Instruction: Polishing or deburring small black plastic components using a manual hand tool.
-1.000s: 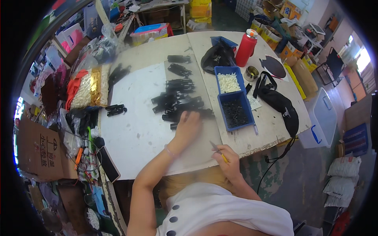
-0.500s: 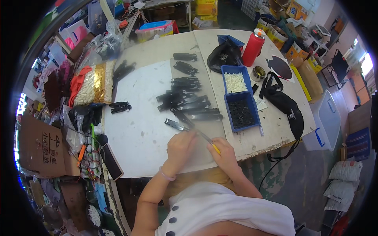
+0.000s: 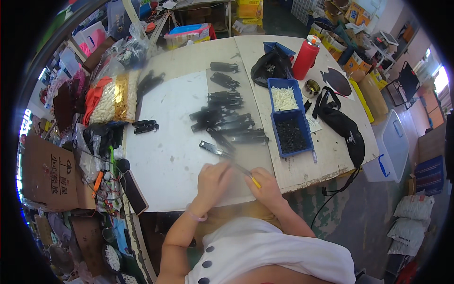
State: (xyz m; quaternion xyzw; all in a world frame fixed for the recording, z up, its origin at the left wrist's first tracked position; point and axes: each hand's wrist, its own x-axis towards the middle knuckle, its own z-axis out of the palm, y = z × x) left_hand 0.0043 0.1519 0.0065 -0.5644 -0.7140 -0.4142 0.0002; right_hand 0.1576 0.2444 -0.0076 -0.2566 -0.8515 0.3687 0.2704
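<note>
My right hand (image 3: pixel 266 188) is closed round the yellow handle of a slim metal-shafted tool (image 3: pixel 256 181); its exact kind is unclear. The shaft points up and left toward the fingertips of my left hand (image 3: pixel 213 183). Those fingers are pinched together and blurred, and what they hold is hidden. Just beyond them lies a black and silver flat strip-like piece (image 3: pixel 211 147), its near end lost in the blur. Stacks of similar black flat pieces (image 3: pixel 224 99) spread over the table farther off. Two small black pieces (image 3: pixel 145 126) lie apart to the left.
Right of the stacks stand blue trays with white bits (image 3: pixel 284 98) and black bits (image 3: pixel 289 135). Behind them are a black bag (image 3: pixel 272 68) and red bottle (image 3: pixel 306 57). A black pouch (image 3: pixel 347 132) lies right; a phone (image 3: pixel 135 194) and bulging bag (image 3: pixel 111 102) are left.
My left hand has drawn slightly back toward me and left. The tool in my right hand has shifted slightly, its handle a little lower and left. The stacks stay put.
</note>
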